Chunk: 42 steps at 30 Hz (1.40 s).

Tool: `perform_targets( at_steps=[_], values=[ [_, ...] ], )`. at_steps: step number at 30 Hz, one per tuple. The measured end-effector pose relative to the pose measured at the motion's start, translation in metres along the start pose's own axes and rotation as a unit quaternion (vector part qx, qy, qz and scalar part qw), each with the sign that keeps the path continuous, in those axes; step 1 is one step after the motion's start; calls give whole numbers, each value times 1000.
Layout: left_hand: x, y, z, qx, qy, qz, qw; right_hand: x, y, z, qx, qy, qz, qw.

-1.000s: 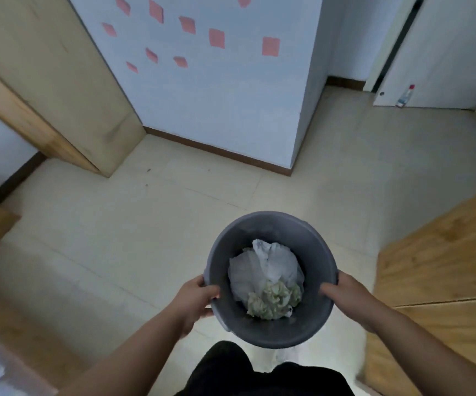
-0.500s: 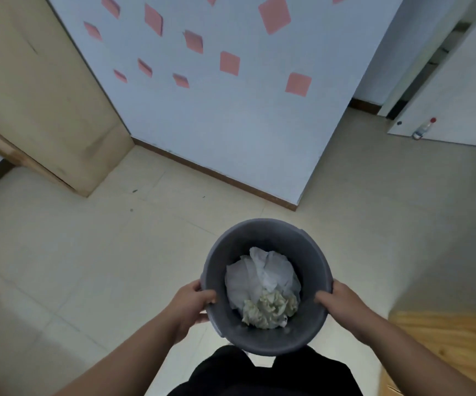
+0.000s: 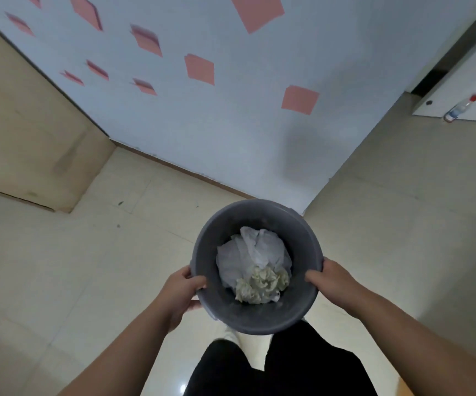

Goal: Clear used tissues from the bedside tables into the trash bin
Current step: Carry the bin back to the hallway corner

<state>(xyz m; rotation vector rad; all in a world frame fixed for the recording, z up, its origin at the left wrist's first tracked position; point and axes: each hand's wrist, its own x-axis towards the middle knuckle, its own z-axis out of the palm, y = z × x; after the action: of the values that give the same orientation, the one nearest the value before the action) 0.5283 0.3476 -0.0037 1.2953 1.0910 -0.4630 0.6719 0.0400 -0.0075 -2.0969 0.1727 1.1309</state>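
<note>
two hands grasped the grey trash bin [image 3: 259, 321] by its rim: left hand [image 3: 181, 292] on the left side, right hand [image 3: 331, 280] on the right, held above the tiled floor [image 3: 88, 267] before the legs [image 3: 302, 367]. i judged it light, rigid, best held at the rim. crumpled white and yellowish tissues [image 3: 255, 261] lay inside.

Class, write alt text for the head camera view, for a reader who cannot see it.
Seen from above, a person's left hand and right hand hold opposite sides of a round dark grey plastic trash bin containing crumpled white tissues, above a cream tiled floor. Ahead stands a pale blue wall dotted with pink square paper notes.
</note>
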Motion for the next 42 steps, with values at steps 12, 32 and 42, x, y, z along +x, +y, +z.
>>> perform_targets(
  at_steps=[12, 32, 42],
  values=[
    [215, 28, 45, -33, 35, -34, 998, 236, -16, -13, -29, 13, 40, 999],
    [557, -89, 75, -18, 36, -21, 999, 546, 121, 102, 84, 103, 90, 987],
    [375, -28, 33, 27, 55, 0, 998, 374, 27, 71, 24, 26, 111, 993]
  ],
)
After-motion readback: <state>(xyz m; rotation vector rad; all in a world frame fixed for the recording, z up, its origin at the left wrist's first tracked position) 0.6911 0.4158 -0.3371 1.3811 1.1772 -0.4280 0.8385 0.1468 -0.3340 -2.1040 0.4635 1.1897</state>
